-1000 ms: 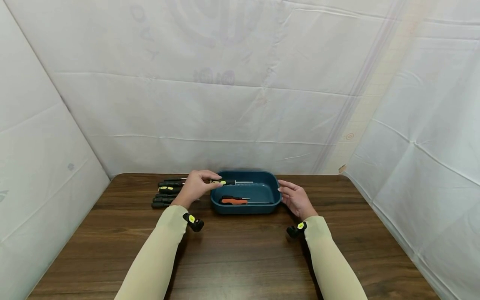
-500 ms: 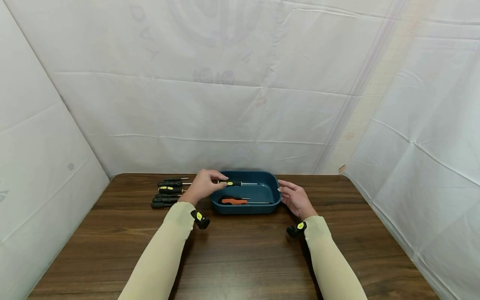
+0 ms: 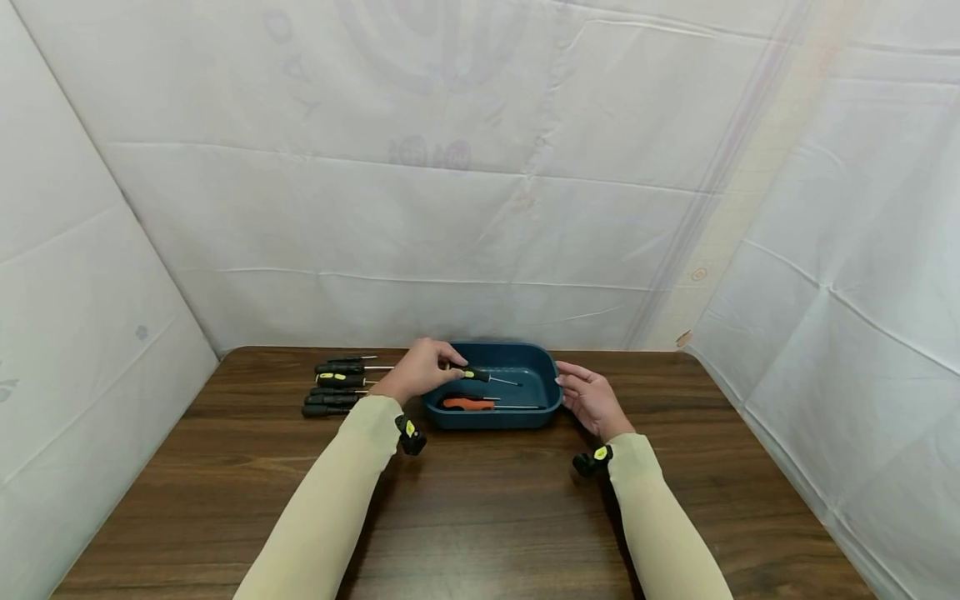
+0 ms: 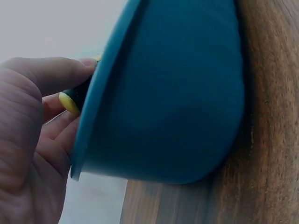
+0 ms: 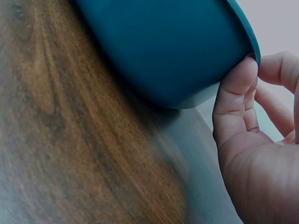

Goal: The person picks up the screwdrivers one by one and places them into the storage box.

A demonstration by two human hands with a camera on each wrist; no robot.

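My left hand (image 3: 422,369) pinches black-yellow screwdriver (image 3: 480,376) by handle over teal tray (image 3: 551,398); light, rigid, slim, grip mid-handle. Right hand (image 3: 592,398) relaxed, thumb touching rim.

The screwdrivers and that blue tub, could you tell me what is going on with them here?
A person's left hand holds a black-and-yellow screwdriver over the teal tub, tip tilted down inside. The right hand touches the tub's right rim. An orange-handled screwdriver lies in the tub, and a row of screwdrivers lies on the wooden table to its left.
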